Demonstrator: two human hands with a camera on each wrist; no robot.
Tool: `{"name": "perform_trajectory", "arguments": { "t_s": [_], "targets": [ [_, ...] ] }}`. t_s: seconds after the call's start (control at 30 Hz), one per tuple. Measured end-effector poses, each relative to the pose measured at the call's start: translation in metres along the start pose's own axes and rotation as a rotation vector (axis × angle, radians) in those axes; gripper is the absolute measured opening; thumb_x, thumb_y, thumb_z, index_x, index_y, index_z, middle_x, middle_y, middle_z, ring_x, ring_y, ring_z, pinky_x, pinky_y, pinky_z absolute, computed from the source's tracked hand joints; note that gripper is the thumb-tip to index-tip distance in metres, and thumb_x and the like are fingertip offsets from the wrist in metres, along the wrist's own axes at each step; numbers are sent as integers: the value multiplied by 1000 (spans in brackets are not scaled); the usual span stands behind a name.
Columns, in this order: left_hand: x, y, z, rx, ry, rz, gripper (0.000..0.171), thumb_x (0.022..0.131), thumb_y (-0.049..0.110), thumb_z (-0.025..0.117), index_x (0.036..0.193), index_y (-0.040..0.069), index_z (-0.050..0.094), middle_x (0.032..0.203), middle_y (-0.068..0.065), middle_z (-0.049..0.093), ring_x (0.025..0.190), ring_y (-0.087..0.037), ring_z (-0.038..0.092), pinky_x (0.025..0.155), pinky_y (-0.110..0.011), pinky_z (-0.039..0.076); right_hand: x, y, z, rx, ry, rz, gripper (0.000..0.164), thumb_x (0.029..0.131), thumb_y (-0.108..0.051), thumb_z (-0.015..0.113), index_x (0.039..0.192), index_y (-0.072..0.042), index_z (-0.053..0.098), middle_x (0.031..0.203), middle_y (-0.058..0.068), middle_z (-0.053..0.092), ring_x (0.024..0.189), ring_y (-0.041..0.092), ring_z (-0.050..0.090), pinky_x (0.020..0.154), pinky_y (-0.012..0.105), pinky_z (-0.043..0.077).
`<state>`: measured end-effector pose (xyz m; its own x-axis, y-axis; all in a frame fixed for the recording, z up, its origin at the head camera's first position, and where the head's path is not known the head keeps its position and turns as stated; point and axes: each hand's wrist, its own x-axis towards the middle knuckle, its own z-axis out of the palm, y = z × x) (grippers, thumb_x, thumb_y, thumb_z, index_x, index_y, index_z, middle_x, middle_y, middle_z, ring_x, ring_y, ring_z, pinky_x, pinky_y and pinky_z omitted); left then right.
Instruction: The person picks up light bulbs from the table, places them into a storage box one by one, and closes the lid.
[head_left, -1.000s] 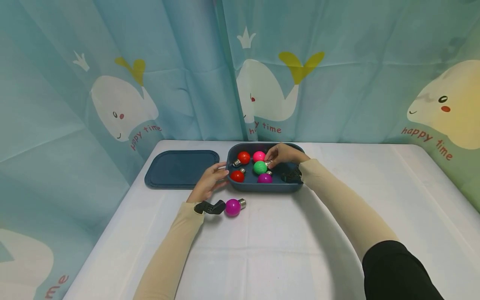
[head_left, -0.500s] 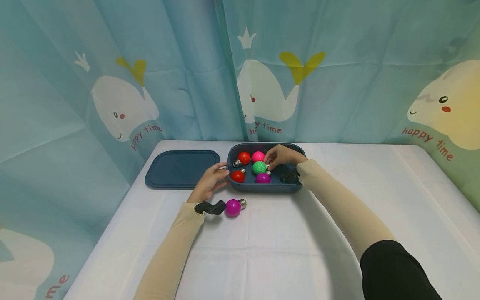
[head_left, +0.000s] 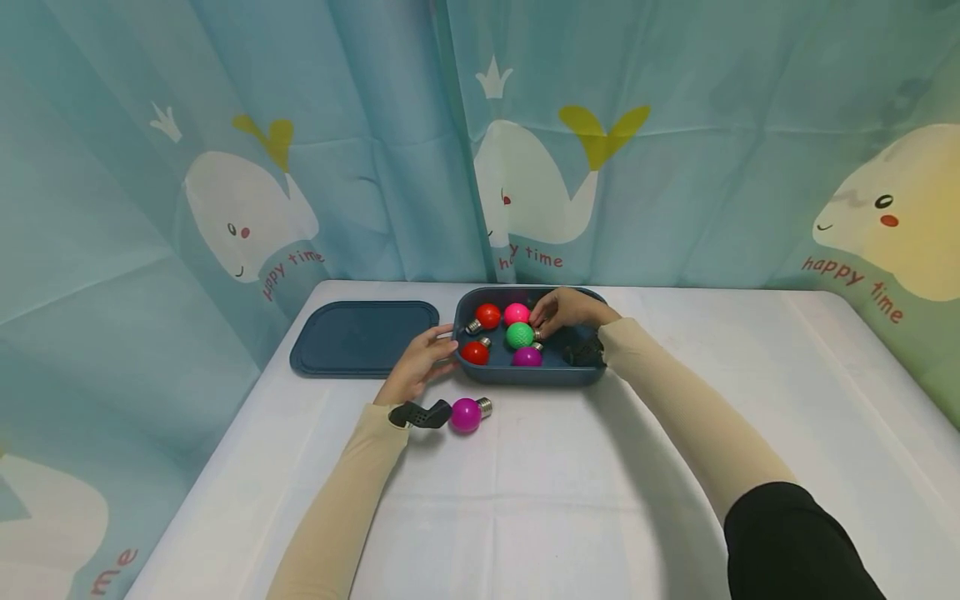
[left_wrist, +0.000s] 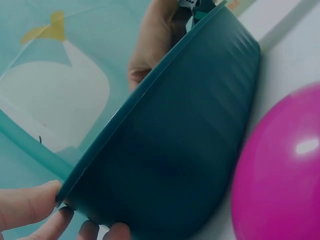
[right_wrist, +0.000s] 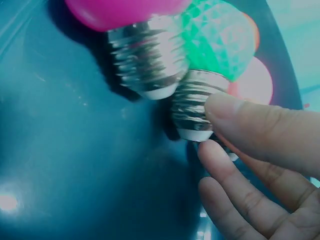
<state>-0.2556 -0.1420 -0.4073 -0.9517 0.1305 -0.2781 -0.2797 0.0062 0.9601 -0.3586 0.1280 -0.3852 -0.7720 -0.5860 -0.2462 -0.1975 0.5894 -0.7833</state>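
Observation:
In the head view, my right hand (head_left: pixel 564 311) reaches into a dark blue box (head_left: pixel 525 376) and pinches the screw base of a green light bulb (head_left: pixel 519 336). The right wrist view shows the thumb (right_wrist: pixel 227 112) on that metal base, the bulb's faceted green globe beyond it. A purple bulb (head_left: pixel 527 357) and a pink bulb (head_left: pixel 516 314) lie beside the green one. Two red bulbs lie at the box's left, one farther back (head_left: pixel 488 315) and one nearer (head_left: pixel 475 352). My left hand (head_left: pixel 420 364) touches the box's left end with extended fingers, fingertips right at the rim.
A dark blue lid (head_left: pixel 363 337) lies flat on the white table (head_left: pixel 570 500), left of the box. Another purple bulb (head_left: pixel 466 415) rests on the table in front of the box, close to the left wrist's black strap (head_left: pixel 422 415). A whale-print curtain (head_left: pixel 397 167) hangs behind.
The right hand and green bulb shift slightly left, then back right. The purple bulb inside the box ends slightly left of where it lay. The left hand stays at the box's end.

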Motion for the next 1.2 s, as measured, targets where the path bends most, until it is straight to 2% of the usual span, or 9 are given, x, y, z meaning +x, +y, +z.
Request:
{"name": "perform_trajectory", "arguments": {
  "t_s": [0.27, 0.5, 0.73, 1.0, 1.2],
  "targets": [
    [-1, 1, 0, 2, -4, 10, 50, 97, 6, 48, 144, 3, 33, 142, -22, 39, 99, -10, 51, 108, -48, 40, -8, -3, -6, 7, 2, -15, 33, 81, 3, 68, 113, 8, 62, 114, 24, 64, 103, 29, 62, 88, 33, 56],
    [0, -1, -1, -4, -9, 8, 50, 97, 5, 47, 145, 3, 32, 143, -22, 38, 99, -10, 51, 109, -48, 40, -16, -4, -15, -13, -12, -59, 37, 81, 2, 68, 117, 7, 61, 118, 25, 62, 109, 34, 60, 87, 33, 57],
    [1, 0, -1, -6, -16, 7, 52, 97, 6, 48, 146, 3, 30, 145, -22, 36, 117, -22, 46, 109, -48, 39, -30, -12, -21, -5, -7, -80, 44, 82, 2, 67, 124, 7, 56, 122, 27, 59, 106, 32, 63, 89, 36, 56],
    [0, 2, -1, -2, -22, 7, 52, 97, 5, 47, 146, 4, 30, 144, -22, 37, 115, -20, 47, 109, -47, 39, -46, -20, -21, 27, 19, -105, 45, 83, -3, 69, 125, 6, 55, 125, 23, 59, 105, 27, 64, 88, 34, 56],
    [-2, 2, -1, 20, -26, 7, 52, 97, 6, 48, 146, 5, 30, 145, -21, 37, 122, -25, 45, 109, -46, 40, -60, -31, -16, 30, 37, -126, 41, 83, -4, 69, 123, 3, 58, 123, 23, 60, 103, 25, 65, 86, 33, 57]
  ]
}}
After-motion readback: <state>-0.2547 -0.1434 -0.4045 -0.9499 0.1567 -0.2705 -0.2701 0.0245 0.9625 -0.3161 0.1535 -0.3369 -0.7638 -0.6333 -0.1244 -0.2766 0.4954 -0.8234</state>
